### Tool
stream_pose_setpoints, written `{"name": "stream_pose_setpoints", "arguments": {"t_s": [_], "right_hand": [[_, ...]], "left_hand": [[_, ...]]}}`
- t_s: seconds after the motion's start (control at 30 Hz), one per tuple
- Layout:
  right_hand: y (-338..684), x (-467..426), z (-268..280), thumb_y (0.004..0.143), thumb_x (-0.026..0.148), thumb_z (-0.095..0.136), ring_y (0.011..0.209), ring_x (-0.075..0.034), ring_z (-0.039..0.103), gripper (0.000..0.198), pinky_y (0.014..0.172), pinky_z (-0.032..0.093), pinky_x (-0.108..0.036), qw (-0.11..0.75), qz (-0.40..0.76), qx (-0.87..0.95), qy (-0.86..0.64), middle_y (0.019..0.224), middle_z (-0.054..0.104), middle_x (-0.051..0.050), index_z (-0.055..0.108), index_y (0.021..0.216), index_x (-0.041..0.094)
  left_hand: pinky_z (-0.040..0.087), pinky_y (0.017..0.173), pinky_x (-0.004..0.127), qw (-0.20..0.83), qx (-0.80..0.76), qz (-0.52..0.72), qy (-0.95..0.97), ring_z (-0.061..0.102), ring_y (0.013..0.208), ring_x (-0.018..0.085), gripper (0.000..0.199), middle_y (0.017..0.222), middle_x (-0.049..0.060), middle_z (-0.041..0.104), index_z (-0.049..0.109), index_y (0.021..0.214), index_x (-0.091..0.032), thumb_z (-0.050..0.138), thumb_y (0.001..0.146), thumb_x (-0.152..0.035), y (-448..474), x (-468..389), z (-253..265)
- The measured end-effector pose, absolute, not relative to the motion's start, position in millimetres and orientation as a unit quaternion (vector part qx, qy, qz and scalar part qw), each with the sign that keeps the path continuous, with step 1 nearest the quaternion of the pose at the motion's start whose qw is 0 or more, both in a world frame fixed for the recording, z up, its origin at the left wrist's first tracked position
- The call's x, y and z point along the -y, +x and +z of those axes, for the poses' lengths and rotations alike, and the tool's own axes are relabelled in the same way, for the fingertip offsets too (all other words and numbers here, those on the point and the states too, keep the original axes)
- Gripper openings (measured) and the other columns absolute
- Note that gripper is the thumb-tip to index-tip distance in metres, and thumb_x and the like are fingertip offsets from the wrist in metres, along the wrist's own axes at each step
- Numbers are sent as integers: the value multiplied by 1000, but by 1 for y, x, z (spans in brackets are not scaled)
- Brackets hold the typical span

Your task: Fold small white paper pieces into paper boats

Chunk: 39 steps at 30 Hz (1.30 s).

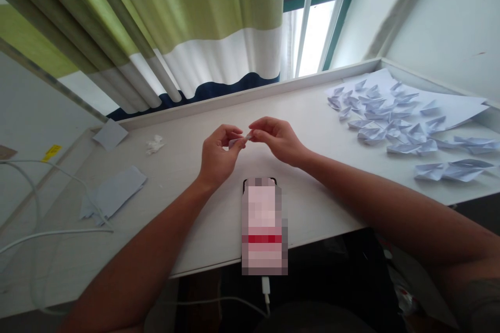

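Observation:
Both hands meet over the middle of the white desk (187,166). My left hand (221,153) pinches a small folded piece of white paper (237,142) between thumb and fingers. From the right, my right hand (279,139) grips the other end of that paper with thumb and forefinger. Fingers cover most of the piece, so its exact shape is hidden. Below the hands a phone (261,208) lies at the desk's front edge, its screen blurred out. Many folded paper pieces (390,127), pointed like small boats or birds, spread over the right side.
At left lie a stack of paper sheets (121,195), a single square sheet (110,134) and crumpled paper scraps (155,144). A white cable (58,234) loops across the left side. Larger paper sheets (457,106) lie at the far right. Raised rims edge the desk's back, below a curtain (219,10).

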State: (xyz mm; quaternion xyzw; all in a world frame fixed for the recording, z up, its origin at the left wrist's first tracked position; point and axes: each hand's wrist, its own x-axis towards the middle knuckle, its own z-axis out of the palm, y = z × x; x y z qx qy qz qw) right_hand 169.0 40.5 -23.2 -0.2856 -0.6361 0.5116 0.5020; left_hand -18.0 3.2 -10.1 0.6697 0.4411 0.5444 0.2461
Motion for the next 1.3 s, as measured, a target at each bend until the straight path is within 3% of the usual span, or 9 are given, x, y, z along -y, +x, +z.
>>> {"name": "stream_pose_setpoints", "arguments": {"t_s": [0.1, 0.27, 0.7, 1.0, 1.17, 1.3], "right_hand": [[175, -48, -25, 99, 51, 72, 86, -20, 77, 37, 94, 66, -43, 420, 638, 571, -302, 87, 78, -9, 76, 89, 16], [185, -53, -26, 81, 49, 92, 86, -20, 78, 36, 91, 66, -39, 344, 677, 580, -294, 90, 81, -10, 81, 85, 15], [198, -45, -7, 93, 41, 70, 81, -18, 73, 25, 79, 56, -33, 301, 406, 808, -302, 83, 80, -4, 80, 86, 19], [198, -43, -3, 95, 44, 67, 78, -19, 71, 28, 78, 54, -36, 293, 368, 819, -329, 83, 79, -6, 73, 84, 19], [198, -49, -9, 96, 41, 67, 79, -20, 69, 24, 81, 56, -38, 348, 356, 788, -362, 82, 76, -5, 68, 82, 22], [198, -54, -14, 96, 40, 66, 80, -20, 68, 23, 83, 58, -40, 402, 366, 755, -367, 82, 75, -4, 66, 82, 22]], "left_hand": [[61, 74, 29, 264, -443, 526, 676, 77, 74, 17, 22, 83, 1, 77, 68, 99, -20, 83, 83, -19, -17, -3, -10], [60, 72, 30, 279, -449, 512, 677, 77, 72, 17, 25, 78, -1, 77, 65, 100, -21, 82, 83, -15, -16, -2, -10], [58, 67, 29, 374, -431, 472, 672, 73, 65, 15, 30, 74, 0, 78, 65, 107, -20, 83, 84, -25, -20, -2, -10], [57, 64, 28, 367, -443, 499, 648, 71, 61, 14, 32, 71, -3, 73, 63, 106, -21, 85, 85, -32, -19, -3, -14], [62, 75, 31, 297, -452, 548, 639, 78, 81, 17, 31, 96, 2, 77, 61, 100, -22, 85, 85, -34, -25, -9, -17], [61, 71, 30, 314, -452, 555, 624, 78, 73, 18, 30, 78, 0, 74, 62, 92, -21, 86, 85, -39, -28, -16, -24]]}}
